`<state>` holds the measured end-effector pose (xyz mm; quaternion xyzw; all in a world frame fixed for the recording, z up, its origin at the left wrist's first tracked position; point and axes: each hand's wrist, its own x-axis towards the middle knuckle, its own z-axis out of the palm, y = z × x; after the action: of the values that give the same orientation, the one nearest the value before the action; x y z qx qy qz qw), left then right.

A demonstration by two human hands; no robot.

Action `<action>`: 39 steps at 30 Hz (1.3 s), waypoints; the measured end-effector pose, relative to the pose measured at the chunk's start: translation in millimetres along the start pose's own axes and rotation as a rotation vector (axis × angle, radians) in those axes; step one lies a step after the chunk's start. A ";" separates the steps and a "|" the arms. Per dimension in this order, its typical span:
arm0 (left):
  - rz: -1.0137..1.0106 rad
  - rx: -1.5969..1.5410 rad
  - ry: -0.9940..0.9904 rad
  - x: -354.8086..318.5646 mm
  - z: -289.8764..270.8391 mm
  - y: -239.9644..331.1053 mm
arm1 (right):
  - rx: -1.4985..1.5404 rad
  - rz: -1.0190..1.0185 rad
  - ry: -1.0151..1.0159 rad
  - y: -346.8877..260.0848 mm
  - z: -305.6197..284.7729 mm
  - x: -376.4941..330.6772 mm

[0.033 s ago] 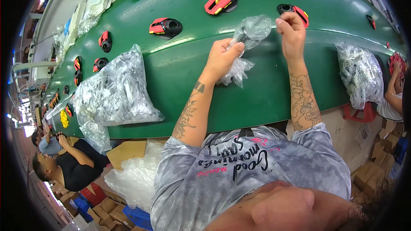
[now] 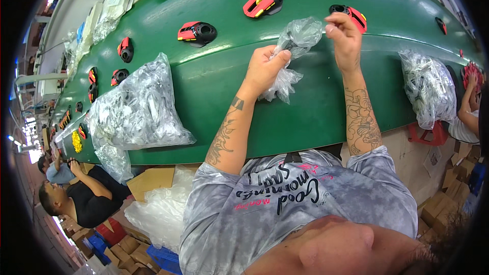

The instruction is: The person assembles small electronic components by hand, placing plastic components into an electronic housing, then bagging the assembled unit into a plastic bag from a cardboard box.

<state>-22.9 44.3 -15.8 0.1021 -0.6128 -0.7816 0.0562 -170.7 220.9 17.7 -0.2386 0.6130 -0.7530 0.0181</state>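
Observation:
My left hand (image 2: 267, 69) is closed around a crumpled clear plastic bag (image 2: 300, 35) above the green bench. Something dark shows through the plastic, but its kind I cannot make out. The bag's loose end hangs below my fist. To the right, my right hand (image 2: 346, 40) is raised with bent fingers; a small gap shows between thumb and forefinger, close to the bag's edge. Behind it lies a red and black computer mouse (image 2: 360, 19), partly covered by my fingers. Another red and black mouse (image 2: 262, 4) lies beyond the bag.
The green conveyor bench (image 2: 219, 107) carries several more mouse shells, one (image 2: 197, 33) at left. A large clear bag of wrapped parts (image 2: 140, 107) sits left, another bag (image 2: 428, 86) right. A person (image 2: 86, 198) works at far left; another person's arm (image 2: 466, 104) shows at right.
My right hand has shifted very slightly to the left. My left hand and the bag stay nearly where they were.

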 end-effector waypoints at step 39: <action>0.343 0.176 0.400 7.2 -74.2 46.3 | -0.263 0.422 -0.290 -11.1 8.1 -3.7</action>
<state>-14.7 -38.6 11.6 0.1539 -0.6632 -0.6688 0.2986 -161.3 217.5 28.0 -0.2113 0.7323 -0.6048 0.2309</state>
